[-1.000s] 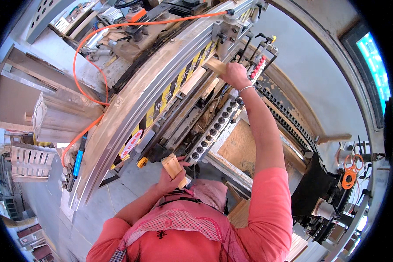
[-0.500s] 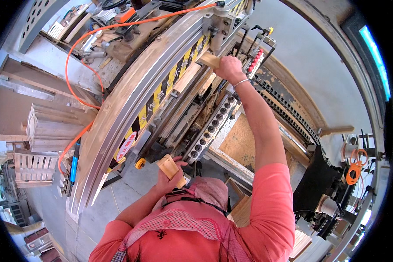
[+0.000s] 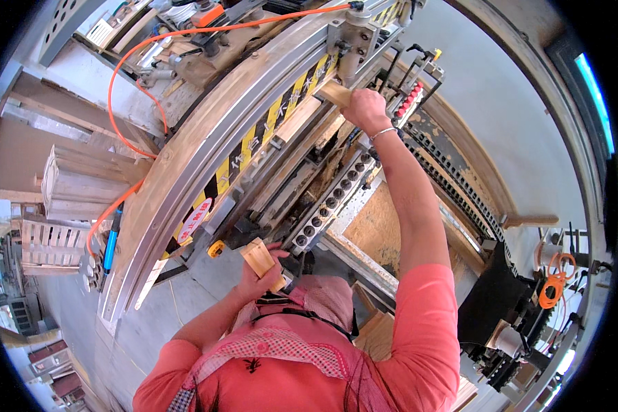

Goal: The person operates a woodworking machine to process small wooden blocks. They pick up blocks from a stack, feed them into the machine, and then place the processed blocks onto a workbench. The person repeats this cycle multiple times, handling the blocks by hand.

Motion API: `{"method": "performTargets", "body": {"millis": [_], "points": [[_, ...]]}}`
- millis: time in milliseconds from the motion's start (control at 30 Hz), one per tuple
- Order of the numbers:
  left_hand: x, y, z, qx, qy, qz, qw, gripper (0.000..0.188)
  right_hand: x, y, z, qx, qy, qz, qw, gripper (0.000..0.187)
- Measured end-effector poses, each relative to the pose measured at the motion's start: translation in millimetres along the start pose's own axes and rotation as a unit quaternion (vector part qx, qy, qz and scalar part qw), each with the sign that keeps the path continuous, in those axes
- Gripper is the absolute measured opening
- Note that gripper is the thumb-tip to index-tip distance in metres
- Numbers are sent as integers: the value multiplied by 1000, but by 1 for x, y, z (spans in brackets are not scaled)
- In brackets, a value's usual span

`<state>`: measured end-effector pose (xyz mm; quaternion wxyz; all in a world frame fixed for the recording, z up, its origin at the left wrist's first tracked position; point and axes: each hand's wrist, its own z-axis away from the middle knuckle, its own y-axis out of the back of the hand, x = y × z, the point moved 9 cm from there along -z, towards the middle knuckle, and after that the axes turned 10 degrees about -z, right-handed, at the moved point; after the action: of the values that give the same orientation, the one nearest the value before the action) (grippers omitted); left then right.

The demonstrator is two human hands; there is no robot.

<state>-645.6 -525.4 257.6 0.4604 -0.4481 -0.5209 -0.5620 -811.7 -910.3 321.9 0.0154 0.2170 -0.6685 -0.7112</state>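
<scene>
My right hand [image 3: 365, 108] is stretched far forward, closed on the near end of a light wooden block [image 3: 334, 93] beside the machine's striped rail. Another wooden piece [image 3: 299, 119] lies along the machine just left of that block. Close to my body, my left hand [image 3: 259, 277] grips a second wooden block [image 3: 258, 257], held tilted with its upper end poking out past the fingers. Between the two hands runs a metal bar with a row of round black holes [image 3: 332, 203]. The far end of the right hand's block meets the machine near a metal cylinder [image 3: 350, 65].
A long curved beam [image 3: 206, 130] with a yellow-and-black warning strip spans the left. An orange hose [image 3: 111, 103] loops over it. A row of red knobs [image 3: 409, 99] sits right of my right hand. A wood panel [image 3: 376, 230] lies under my right arm.
The view has shifted slightly, so the machine appears a little farther right at the top. Both hands keep their grip on the wooden blocks, with little other movement.
</scene>
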Motion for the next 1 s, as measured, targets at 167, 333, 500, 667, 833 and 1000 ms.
{"method": "performTargets", "body": {"millis": [167,333,500,667,833,1000], "points": [[2,0,1,9,61,13,998,25,-1,0,-1,-2,5,4,1000,37],[28,12,2,44,-3,-7,999,21,-3,1,0,-5,-4,40,999,36],[50,33,22,131,5,30,991,15,-11,6,4,-12,-22,34,999,46],[12,43,75,232,84,225,943,20,-18,0,1,-16,17,85,996,50],[0,71,146,320,180,324,872,30,-24,-14,-9,-12,70,151,986,54],[-28,134,242,407,294,285,816,34,10,-18,-8,36,79,141,986,58]]}}
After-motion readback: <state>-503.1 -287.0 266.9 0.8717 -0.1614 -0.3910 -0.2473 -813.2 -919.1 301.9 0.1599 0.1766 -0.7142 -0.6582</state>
